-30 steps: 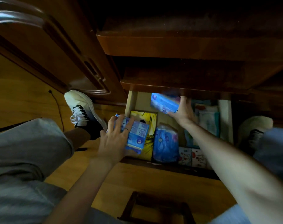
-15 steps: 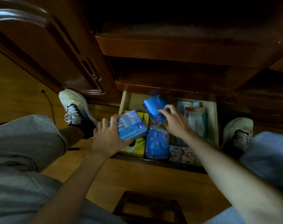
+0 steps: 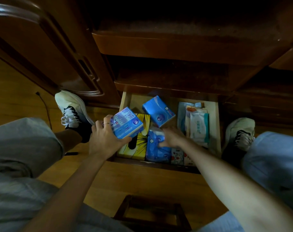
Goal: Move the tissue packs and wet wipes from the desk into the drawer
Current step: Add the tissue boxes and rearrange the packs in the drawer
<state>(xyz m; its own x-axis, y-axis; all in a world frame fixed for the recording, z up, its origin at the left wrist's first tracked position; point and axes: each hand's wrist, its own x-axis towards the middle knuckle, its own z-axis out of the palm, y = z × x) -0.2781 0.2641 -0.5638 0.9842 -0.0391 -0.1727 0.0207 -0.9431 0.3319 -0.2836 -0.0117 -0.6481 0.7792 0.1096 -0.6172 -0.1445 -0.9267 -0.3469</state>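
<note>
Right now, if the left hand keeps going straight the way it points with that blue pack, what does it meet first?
Probably the yellow tissue box lying in the drawer: the left hand holds its blue tissue pack just above that box. Depth is hard to judge, so the gap is unclear.

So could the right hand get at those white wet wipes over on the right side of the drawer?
Probably yes. The right hand looks empty and rests on the crinkly blue pack, just left of the wet wipes. They lie on top, uncovered, in the open drawer.
</note>
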